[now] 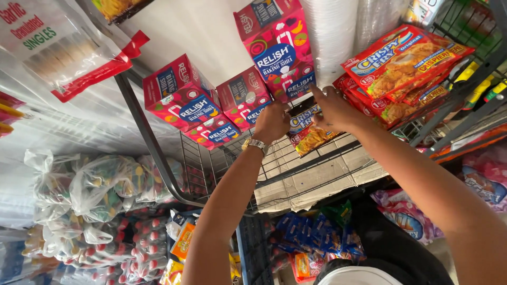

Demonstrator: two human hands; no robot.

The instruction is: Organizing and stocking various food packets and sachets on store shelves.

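Both hands raised to a wire shelf (317, 163) overhead. Left hand (272, 122) and right hand (334, 110) grip the same dark breading-mix sachet (306, 134), one at each side; fingers of both curled onto its upper edges. The sachet stands roughly upright on the shelf, lower part showing a yellow-brown food picture. A metal wristwatch (255, 143) sits on the left wrist.

Edges and room: sachet is wedged between neighbours. Just left, touching or nearly so, are pink-red baking soda boxes (244, 100); another such box (274, 47) stands stacked above, leaning. Just right lies a stack of red-orange breading-mix packets (401, 68), flat and tilted, near edge overhanging the shelf front. Open wire lies below the sachet, partly lined with pale cardboard (317, 179).

Farther out: more pink boxes (182, 97) at left along the shelf's curved metal rim (142, 126). Clear bags of coloured small goods (90, 190) hang low left. A clear packet with red trim (68, 47) hangs far upper left. Blue wrapped packets (311, 232) sit below the shelf; pink packets (486, 174) at right.
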